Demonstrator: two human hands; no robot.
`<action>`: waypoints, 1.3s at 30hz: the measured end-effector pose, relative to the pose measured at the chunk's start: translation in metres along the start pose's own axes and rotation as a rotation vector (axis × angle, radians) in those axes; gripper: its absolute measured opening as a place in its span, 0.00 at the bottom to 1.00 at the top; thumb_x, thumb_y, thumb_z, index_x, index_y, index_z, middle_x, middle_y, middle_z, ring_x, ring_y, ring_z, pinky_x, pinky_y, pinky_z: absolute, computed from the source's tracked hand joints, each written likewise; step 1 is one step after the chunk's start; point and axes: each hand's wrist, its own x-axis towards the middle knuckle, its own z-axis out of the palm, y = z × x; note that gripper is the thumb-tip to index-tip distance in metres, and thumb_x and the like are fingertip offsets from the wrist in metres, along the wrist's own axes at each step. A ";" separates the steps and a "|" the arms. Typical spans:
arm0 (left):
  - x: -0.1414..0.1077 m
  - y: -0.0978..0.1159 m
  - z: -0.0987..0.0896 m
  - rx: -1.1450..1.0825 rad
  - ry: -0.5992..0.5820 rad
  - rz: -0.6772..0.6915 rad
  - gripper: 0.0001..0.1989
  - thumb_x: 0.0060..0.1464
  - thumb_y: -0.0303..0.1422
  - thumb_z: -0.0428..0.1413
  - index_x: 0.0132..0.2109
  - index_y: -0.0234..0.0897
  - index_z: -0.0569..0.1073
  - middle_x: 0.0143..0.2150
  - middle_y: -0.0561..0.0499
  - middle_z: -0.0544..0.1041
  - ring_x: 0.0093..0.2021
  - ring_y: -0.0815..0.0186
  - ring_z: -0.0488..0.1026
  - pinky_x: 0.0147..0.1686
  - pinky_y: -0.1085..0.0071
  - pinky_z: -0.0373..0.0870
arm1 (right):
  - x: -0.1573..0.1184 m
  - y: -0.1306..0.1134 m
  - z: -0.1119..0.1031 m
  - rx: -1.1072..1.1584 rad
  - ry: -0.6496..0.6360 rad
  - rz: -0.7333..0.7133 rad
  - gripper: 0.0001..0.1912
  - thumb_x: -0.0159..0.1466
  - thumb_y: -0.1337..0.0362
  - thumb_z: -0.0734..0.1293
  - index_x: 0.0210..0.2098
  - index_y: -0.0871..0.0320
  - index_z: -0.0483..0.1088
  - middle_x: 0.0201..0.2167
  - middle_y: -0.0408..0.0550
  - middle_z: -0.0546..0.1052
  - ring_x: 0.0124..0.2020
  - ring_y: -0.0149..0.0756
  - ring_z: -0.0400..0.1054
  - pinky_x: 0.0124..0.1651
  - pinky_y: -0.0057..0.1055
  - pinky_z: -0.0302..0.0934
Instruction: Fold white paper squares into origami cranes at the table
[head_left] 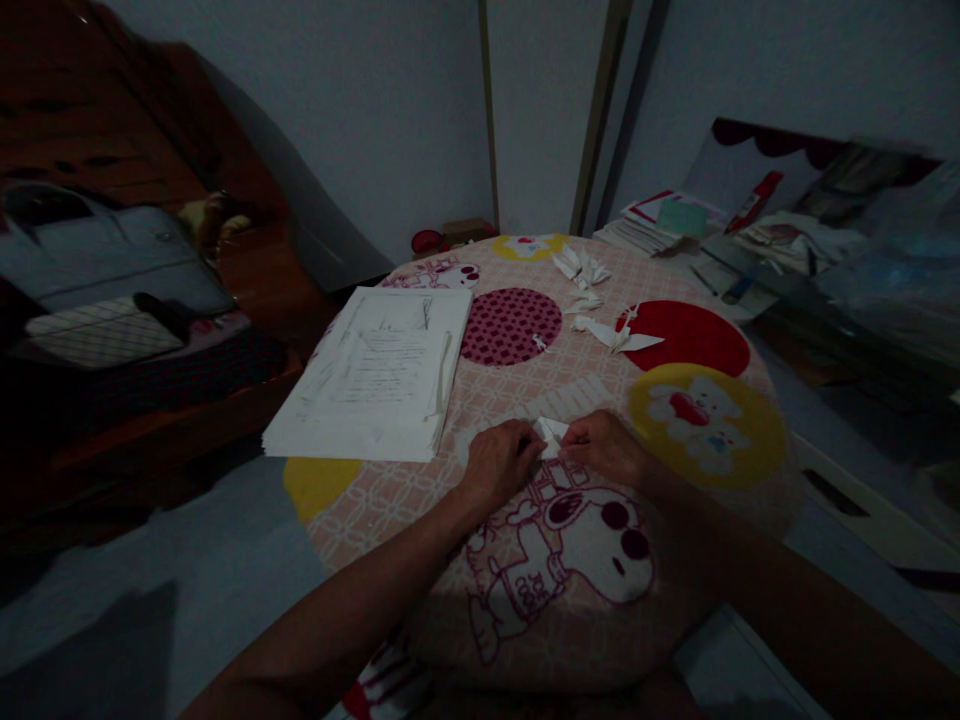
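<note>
A small folded piece of white paper (551,436) lies between my two hands on the patterned tablecloth (397,500). My left hand (504,462) pinches its left side with the fingers closed. At its right edge, my right hand (606,447) also grips the paper, thumb and fingers together. Beyond the hands are several folded white paper shapes, among them a crane-like one (616,336) with spread wings and another (581,268) near the far edge. A thick stack of white sheets (367,375) with faint writing sits to the left.
On the left, a light handbag (120,250) and a checked pouch (105,332) rest on a wooden seat (262,270). At the right stands a glass-topped surface (772,285) with papers, a red object (757,198) and plastic bags. A red bowl (428,241) is behind the table.
</note>
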 end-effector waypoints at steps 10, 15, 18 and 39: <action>-0.002 -0.004 -0.002 -0.094 0.006 0.046 0.09 0.59 0.36 0.55 0.35 0.37 0.76 0.34 0.50 0.78 0.33 0.65 0.73 0.34 0.71 0.64 | -0.003 0.005 0.000 0.138 -0.057 0.046 0.04 0.49 0.66 0.69 0.24 0.61 0.74 0.18 0.42 0.73 0.21 0.30 0.65 0.25 0.26 0.55; -0.005 -0.011 -0.005 -0.161 -0.029 0.128 0.05 0.55 0.34 0.59 0.37 0.37 0.75 0.35 0.52 0.76 0.34 0.67 0.72 0.35 0.72 0.65 | -0.009 0.013 0.002 0.299 -0.061 0.059 0.06 0.48 0.66 0.69 0.27 0.60 0.74 0.20 0.42 0.74 0.23 0.31 0.66 0.27 0.27 0.57; -0.005 -0.017 -0.004 -0.180 -0.076 0.193 0.13 0.49 0.34 0.64 0.43 0.37 0.75 0.37 0.52 0.74 0.34 0.68 0.71 0.33 0.73 0.65 | -0.010 0.015 0.004 0.316 -0.040 0.058 0.07 0.48 0.67 0.69 0.28 0.60 0.73 0.20 0.41 0.73 0.22 0.30 0.65 0.26 0.27 0.56; -0.003 -0.022 -0.007 -0.331 -0.112 0.226 0.14 0.48 0.33 0.65 0.42 0.36 0.76 0.35 0.52 0.72 0.32 0.70 0.69 0.32 0.74 0.65 | -0.014 0.017 0.006 0.115 0.008 -0.142 0.09 0.55 0.66 0.68 0.36 0.59 0.75 0.18 0.36 0.65 0.21 0.27 0.57 0.26 0.26 0.48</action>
